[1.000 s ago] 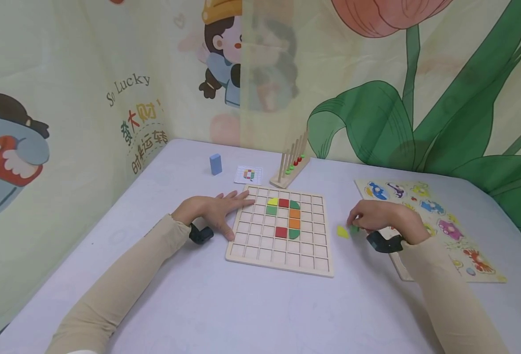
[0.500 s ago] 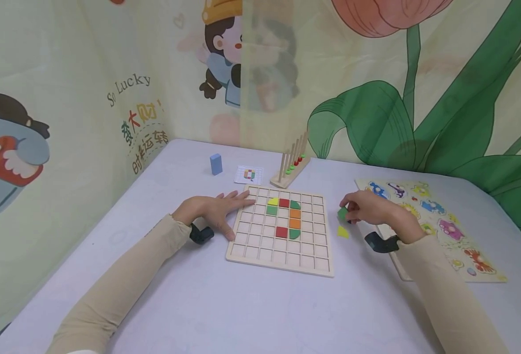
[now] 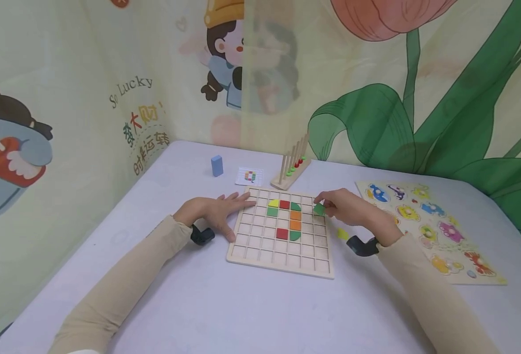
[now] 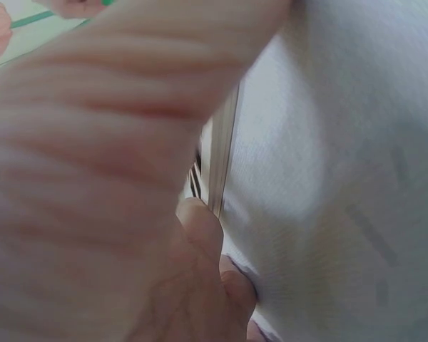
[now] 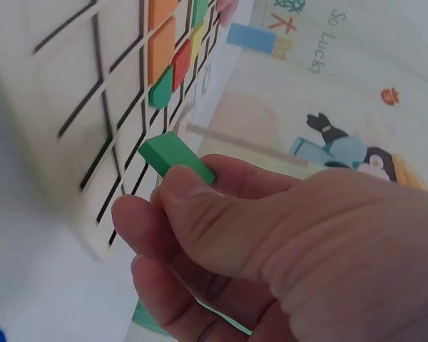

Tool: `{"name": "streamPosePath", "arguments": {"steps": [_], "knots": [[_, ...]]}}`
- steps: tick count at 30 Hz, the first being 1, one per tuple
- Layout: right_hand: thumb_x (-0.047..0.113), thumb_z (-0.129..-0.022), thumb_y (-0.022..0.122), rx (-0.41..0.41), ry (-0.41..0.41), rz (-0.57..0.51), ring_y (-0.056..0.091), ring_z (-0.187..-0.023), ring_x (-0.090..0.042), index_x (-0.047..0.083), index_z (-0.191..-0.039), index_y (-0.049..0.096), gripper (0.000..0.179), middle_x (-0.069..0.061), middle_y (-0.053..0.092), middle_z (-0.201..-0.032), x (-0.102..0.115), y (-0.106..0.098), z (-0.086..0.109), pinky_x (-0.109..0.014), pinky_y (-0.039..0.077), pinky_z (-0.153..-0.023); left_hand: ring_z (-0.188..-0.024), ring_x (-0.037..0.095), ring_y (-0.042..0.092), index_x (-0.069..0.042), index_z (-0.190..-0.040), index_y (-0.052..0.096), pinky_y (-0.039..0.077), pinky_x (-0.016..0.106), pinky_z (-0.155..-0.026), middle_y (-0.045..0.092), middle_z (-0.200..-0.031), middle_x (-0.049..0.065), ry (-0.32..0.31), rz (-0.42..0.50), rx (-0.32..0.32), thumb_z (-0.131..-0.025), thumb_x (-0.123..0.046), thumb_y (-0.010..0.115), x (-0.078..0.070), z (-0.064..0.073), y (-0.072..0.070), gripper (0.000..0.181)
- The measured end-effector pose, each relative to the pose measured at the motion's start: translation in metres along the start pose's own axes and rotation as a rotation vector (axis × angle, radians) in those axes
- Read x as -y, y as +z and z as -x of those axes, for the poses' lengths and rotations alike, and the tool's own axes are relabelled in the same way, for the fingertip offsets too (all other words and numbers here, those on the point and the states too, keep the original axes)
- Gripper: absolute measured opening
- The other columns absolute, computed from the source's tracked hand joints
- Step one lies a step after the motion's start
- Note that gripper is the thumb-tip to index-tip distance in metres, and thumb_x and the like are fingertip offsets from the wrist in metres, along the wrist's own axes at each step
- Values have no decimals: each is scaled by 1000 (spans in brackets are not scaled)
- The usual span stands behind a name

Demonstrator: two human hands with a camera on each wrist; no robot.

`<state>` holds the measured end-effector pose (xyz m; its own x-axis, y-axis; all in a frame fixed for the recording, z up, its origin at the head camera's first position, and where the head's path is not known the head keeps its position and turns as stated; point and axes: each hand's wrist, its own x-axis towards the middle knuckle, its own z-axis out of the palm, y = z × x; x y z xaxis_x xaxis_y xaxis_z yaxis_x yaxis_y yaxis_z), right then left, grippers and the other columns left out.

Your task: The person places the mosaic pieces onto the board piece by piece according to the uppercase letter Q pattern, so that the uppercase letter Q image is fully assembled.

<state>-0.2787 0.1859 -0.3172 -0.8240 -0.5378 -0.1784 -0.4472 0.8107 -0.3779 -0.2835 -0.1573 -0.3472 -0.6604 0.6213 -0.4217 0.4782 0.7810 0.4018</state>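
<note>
A wooden grid board (image 3: 265, 243) lies mid-table, with red, orange, green and yellow tiles set in several of its squares. My left hand (image 3: 216, 215) rests at the board's left edge, fingers spread over the rim. Between thumb and fingers, my right hand (image 3: 346, 206) pinches a green tile (image 5: 172, 152) above the board's upper right squares; the tile is tilted in the right wrist view. A yellow tile (image 3: 342, 234) lies on the table right of the board, below the right hand. In the left wrist view the hand (image 4: 192, 271) hides most of the board.
Behind the board are a printed pattern card (image 3: 248, 176), a blue block (image 3: 217, 166) and a wooden stand (image 3: 282, 184) with upright pegs and red and green beads. An animal puzzle board (image 3: 477, 280) lies on the right, partly under the right arm.
My right hand has picked the green tile up from beside the yellow one and carried it left, over the board's right side. My left hand stays put.
</note>
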Motion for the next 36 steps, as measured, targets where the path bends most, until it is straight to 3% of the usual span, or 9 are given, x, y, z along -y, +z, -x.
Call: {"name": "streamPosePath", "arguments": {"steps": [5,9,14,24,31,36], "knots": [[-2,-94,59,18,-23,22,58,-92,-24,4,-128,62,35,-12,68,-107,22,4,-17,-33,56,-82,-151,34,-11,-19,-159,8,-3,53,-121,-11,-165,8,0,-8,0,-77,-43,80,1,-1,0,111],[-3,-93,60,47,-70,42,58,-94,-24,7,-125,64,34,-10,68,-105,39,9,-31,-37,55,-88,-151,33,-11,-19,-159,9,-3,53,-121,-11,-165,7,6,-3,-4,-77,-42,80,2,-2,1,110],[-1,-94,59,101,-113,59,59,-101,-24,12,-125,65,34,-8,68,-115,56,17,-47,-40,52,-96,-151,32,-12,-20,-159,9,-3,52,-121,-12,-165,6,10,-1,0,-78,-42,80,1,-3,2,110],[3,-96,57,155,-173,136,56,-94,-21,16,-124,66,31,-5,65,-102,71,28,-61,-35,51,-91,-151,32,-12,-19,-159,7,-3,51,-121,-13,-164,7,-5,-13,8,-77,-44,80,1,-1,0,112],[1,-95,57,164,-175,127,58,-97,-20,16,-124,66,33,-5,67,-111,77,32,-60,-37,51,-96,-151,32,-11,-19,-159,8,-4,52,-121,-11,-165,7,2,-7,1,-76,-44,80,1,0,-1,113],[1,-93,61,162,-195,149,55,-91,-18,16,-123,67,34,-2,64,-101,79,34,-59,-32,51,-89,-151,32,-12,-19,-159,8,-4,52,-121,-12,-164,7,3,-1,5,-76,-45,80,2,-1,-1,113]]}}
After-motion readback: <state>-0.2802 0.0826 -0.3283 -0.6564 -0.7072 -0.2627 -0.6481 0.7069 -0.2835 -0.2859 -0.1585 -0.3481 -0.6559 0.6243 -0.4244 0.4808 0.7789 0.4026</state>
